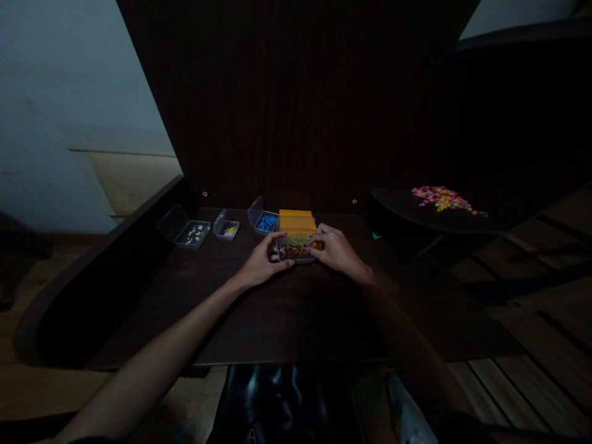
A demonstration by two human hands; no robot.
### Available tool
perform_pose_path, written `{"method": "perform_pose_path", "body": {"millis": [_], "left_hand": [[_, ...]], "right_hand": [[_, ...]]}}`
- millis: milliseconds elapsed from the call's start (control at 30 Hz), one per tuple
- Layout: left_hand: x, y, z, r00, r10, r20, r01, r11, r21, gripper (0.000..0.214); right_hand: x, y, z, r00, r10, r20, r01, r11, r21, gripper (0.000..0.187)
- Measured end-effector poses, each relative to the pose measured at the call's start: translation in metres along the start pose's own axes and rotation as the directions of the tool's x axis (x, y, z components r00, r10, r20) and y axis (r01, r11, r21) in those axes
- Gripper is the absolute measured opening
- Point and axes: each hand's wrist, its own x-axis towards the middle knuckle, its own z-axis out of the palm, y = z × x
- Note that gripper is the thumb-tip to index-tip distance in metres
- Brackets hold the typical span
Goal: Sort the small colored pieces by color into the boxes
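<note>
A small clear plastic box (303, 258) with green and other coloured bits in it sits in front of me on the dark desk. My left hand (261, 263) grips the box at its left end, thumb along the near side and fingers round the far side. At the right end, my right hand (340, 251) has its thumb and fingers pinched together over the bits; whatever lies between the fingertips is too small to make out. An orange-yellow case (296, 220) lies just behind the clear box.
To the left stand open clear boxes: one with blue pieces (267, 222), a smaller one with yellow pieces (229, 230), one with pale pieces (196, 234). A heap of pink and yellow pieces (441, 198) lies on a dark shelf at right. A green scrap (375, 235) is near it.
</note>
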Motion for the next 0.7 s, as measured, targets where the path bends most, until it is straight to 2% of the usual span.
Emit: {"method": "perform_pose_path", "body": {"millis": [433,600,700], "left_hand": [[-0.0011,0.0003,0.0010,1.000,0.007,0.020,-0.007,1.000,-0.008,0.068],[-0.0006,0.0008,0.0003,1.000,0.015,0.015,-0.015,1.000,-0.020,0.067],[-0.0001,0.0010,-0.0002,1.000,0.012,0.001,-0.012,1.000,-0.011,0.067]], "right_hand": [[0.0023,-0.0012,0.0089,0.988,0.152,0.014,-0.153,0.985,0.077,0.010],[0.0030,-0.0009,0.0084,0.986,0.160,0.041,-0.164,0.976,0.143,0.012],[0.0037,0.0007,0.0057,0.989,0.150,0.013,-0.150,0.973,0.176,0.014]]}}
